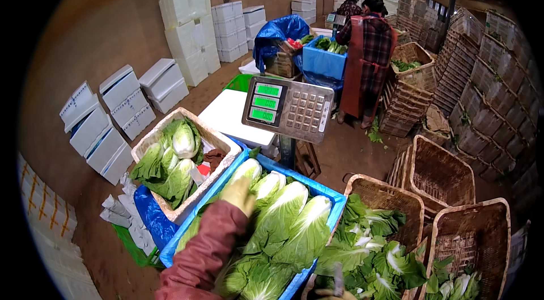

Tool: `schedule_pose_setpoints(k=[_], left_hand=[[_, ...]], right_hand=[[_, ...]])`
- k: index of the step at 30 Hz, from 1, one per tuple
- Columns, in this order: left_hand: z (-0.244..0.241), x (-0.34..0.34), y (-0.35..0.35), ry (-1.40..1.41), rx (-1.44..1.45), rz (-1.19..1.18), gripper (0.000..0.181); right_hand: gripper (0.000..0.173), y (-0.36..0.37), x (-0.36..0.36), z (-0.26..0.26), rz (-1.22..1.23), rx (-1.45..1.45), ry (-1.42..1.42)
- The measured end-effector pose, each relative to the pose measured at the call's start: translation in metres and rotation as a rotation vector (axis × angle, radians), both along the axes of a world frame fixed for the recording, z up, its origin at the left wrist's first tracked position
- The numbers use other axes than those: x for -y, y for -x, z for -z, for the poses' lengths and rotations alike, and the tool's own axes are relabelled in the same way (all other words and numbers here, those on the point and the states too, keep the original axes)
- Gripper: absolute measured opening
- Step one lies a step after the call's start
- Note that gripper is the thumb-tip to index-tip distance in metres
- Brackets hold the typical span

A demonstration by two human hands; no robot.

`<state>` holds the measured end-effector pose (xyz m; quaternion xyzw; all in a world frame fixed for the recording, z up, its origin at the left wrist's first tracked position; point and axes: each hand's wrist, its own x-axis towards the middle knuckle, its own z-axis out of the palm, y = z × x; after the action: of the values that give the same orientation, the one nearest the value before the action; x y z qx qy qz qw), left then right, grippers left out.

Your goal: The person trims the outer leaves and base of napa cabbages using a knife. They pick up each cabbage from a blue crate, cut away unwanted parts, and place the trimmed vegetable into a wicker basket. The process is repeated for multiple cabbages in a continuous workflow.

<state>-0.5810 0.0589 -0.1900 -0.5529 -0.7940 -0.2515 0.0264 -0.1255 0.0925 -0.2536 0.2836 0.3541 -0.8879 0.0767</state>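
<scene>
My left hand (239, 196), in a pale yellowish glove, is blurred over the Chinese cabbages (278, 210) in a blue-lined box (338, 210); its fingers are near the upper left heads, and I cannot tell whether it grips one. The cabbages lie side by side, white bases towards the scale. At the bottom edge my right hand (338, 295), gloved and mostly cut off, holds what looks like a knife (338, 276), blade up, before a crate of loose leaves (369, 253). Beyond the box stands a digital scale display with keypad (288, 107).
A foam box (142, 147) with cabbages, a cloth and a red item adjoins the blue-lined box on the left. Brown plastic crates (469, 232) stand at right, more stacked behind. White foam boxes (123, 100) line the left wall. A person in a red apron (359, 66) works ahead, another beyond.
</scene>
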Motion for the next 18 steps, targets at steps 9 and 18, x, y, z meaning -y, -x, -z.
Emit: schedule_pose_setpoints(k=[9, 18], left_hand=[[0.014, -0.043, -0.283, -0.061, 0.308, 0.69, 0.066], [0.12, -0.063, -0.241, 0.245, -0.433, 0.539, 0.06]], right_hand=[[0.042, -0.129, 0.003, -0.032, 0.179, 0.047, 0.07], [0.047, -0.301, 0.03, -0.002, 0.399, -0.182, 0.058]])
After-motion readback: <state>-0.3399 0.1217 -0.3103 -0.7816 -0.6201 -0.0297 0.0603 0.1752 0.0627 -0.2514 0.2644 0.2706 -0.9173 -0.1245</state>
